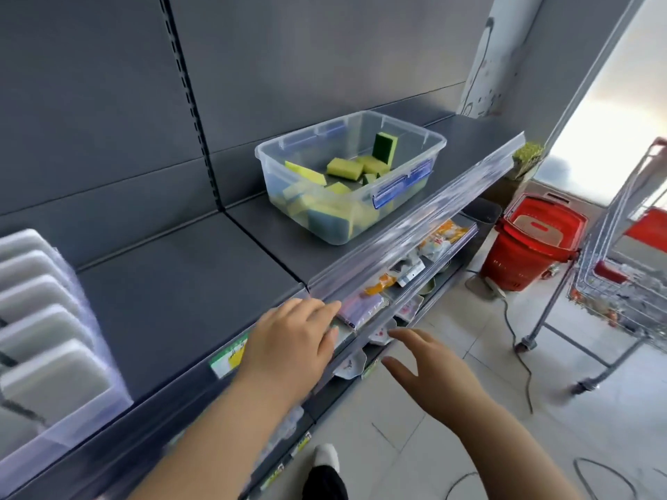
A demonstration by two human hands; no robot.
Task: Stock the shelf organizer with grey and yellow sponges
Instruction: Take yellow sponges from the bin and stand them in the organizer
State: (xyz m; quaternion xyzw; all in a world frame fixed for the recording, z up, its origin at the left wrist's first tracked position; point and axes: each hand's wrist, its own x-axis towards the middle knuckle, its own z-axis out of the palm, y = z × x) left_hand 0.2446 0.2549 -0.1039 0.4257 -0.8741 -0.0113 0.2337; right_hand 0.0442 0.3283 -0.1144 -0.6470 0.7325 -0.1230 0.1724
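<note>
2 empty hands, left hand (292,341) fingers relaxed over shelf (180,283) edge, right hand (436,373) fingers spread midair

Bare forearms (223,427), bare left hand (296,341), bare right hand (433,369), white shoe (326,458), black trouser leg (325,483)

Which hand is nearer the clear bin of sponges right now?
Left. The left hand is at the front edge of the shelf that the bin stands on. The right hand is lower and further out, off the shelf, above the floor.
</note>
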